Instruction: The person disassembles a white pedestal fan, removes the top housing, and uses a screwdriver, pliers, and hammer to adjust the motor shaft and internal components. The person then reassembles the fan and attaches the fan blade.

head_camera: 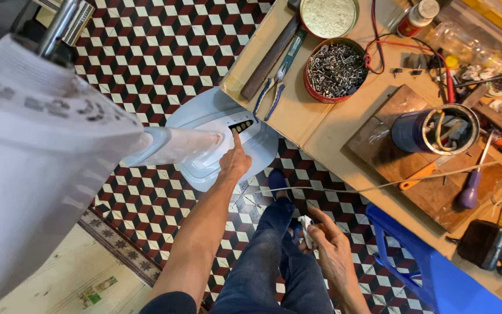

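A white pedestal fan stands on the floor, seen from above; its big motor housing (36, 151) fills the left and its round base (216, 139) lies below. My left hand (235, 160) reaches down with the index finger on the dark button panel (242, 125) of the base. My right hand (327, 244) hovers over my knee and grips a small white plug (305, 227), from which a thin white cord (390, 183) runs right across the workbench.
A cardboard-topped workbench (321, 122) at right carries a red tin of screws (335, 70), pliers (274, 87), a dark can (434, 129), a purple-handled screwdriver (472, 189) and several tools. A blue plastic stool (425, 261) stands beside my legs. The floor is patterned tile.
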